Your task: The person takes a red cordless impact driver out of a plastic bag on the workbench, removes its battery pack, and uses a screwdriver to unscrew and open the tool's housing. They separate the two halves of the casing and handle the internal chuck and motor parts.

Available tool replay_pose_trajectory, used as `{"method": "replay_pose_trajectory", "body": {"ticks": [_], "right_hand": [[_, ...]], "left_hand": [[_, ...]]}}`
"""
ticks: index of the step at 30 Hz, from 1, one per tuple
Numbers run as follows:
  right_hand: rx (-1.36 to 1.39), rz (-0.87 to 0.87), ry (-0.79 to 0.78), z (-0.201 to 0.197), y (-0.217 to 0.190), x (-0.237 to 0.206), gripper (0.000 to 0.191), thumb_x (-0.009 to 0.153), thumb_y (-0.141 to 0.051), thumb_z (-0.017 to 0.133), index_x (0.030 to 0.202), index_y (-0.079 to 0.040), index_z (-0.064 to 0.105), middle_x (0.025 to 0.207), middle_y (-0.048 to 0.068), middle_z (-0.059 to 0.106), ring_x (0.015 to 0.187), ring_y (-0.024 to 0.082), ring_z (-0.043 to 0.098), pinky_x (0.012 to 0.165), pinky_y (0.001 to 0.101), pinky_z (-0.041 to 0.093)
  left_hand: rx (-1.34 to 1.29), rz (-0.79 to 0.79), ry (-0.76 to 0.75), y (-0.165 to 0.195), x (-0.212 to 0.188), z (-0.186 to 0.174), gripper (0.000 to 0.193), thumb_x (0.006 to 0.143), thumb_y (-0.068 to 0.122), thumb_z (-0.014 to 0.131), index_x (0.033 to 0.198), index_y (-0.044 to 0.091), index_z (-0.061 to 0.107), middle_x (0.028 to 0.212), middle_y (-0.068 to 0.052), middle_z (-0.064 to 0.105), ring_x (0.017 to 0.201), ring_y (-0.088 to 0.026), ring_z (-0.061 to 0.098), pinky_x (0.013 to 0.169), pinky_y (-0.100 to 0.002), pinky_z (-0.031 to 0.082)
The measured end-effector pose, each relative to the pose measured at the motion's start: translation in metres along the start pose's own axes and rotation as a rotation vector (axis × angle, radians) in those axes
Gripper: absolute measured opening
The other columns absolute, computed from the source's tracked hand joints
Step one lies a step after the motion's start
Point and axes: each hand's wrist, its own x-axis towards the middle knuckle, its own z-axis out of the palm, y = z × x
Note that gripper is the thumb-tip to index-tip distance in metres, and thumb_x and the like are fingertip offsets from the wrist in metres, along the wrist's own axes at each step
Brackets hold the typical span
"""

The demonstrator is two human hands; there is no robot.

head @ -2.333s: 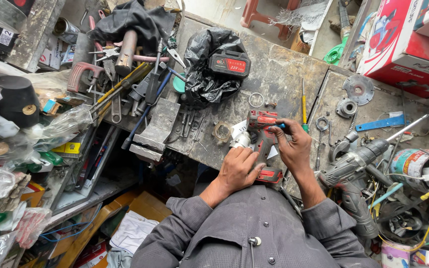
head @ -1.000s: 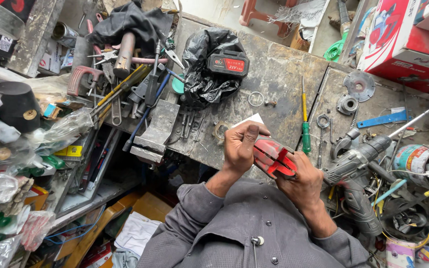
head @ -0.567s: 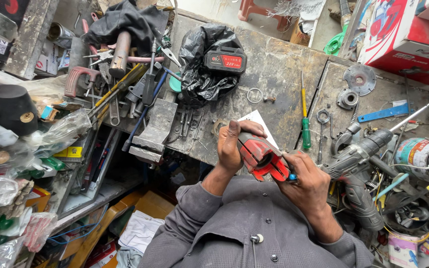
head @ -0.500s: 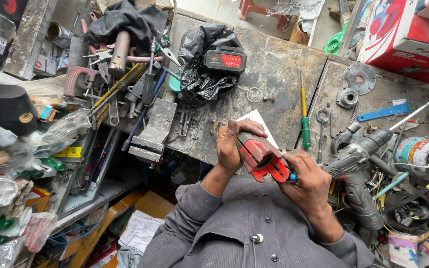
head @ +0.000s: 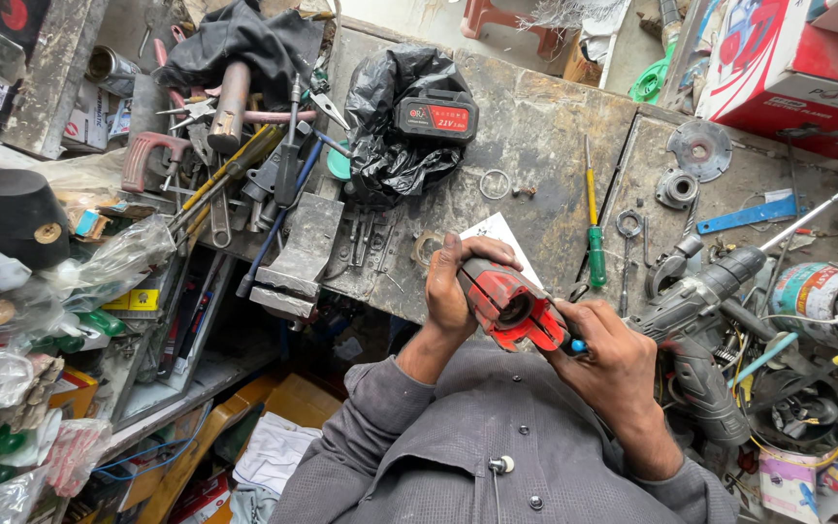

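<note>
While left hand [head: 453,291] half-hides red tool housing [head: 511,306] — interior unclear.

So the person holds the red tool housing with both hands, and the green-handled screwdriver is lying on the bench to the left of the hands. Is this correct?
Not quite. In the head view both hands, left hand and right hand, do hold the red tool housing, but the green-handled screwdriver lies on the bench to the right of the left hand, above the right hand, not to the left.

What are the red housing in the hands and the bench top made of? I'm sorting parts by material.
The red housing looks like moulded plastic: even colour, dull sheen, ribbed edges, a round opening. The left hand and right hand hold it. The bench top seems sheet metal, grey, stained and scuffed, though grime leaves that open.
</note>
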Motion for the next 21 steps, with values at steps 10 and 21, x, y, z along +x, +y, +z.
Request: {"method": "replay_pose_trajectory", "body": {"ticks": [10,21], "right_hand": [[-0.075,-0.006,-0.044,-0.013,-0.011,0.003,0.047,0.071,-0.031,0.086,0.112,-0.011,0.073,0.093,0.003,0.071,0.071,0.022,0.071,0.059,0.0352,0.055],[-0.093,0.051,-0.108,-0.020,-0.018,0.010,0.044,0.074,-0.037,0.084,0.108,-0.010,0.075,0.087,0.004,0.069,0.071,0.024,0.071,0.058,0.0374,0.054]], "left_hand": [[-0.215,-0.145,0.074,-0.015,0.001,-0.007,0.073,0.114,0.047,0.025,0.090,-0.007,0.068,0.095,-0.022,0.067,0.094,-0.031,0.067,0.097,-0.044,0.053],[-0.304,-0.248,0.160,-0.022,0.001,-0.010,0.071,0.113,0.048,0.028,0.088,-0.006,0.068,0.092,-0.021,0.068,0.088,-0.030,0.069,0.088,-0.043,0.056]]}}
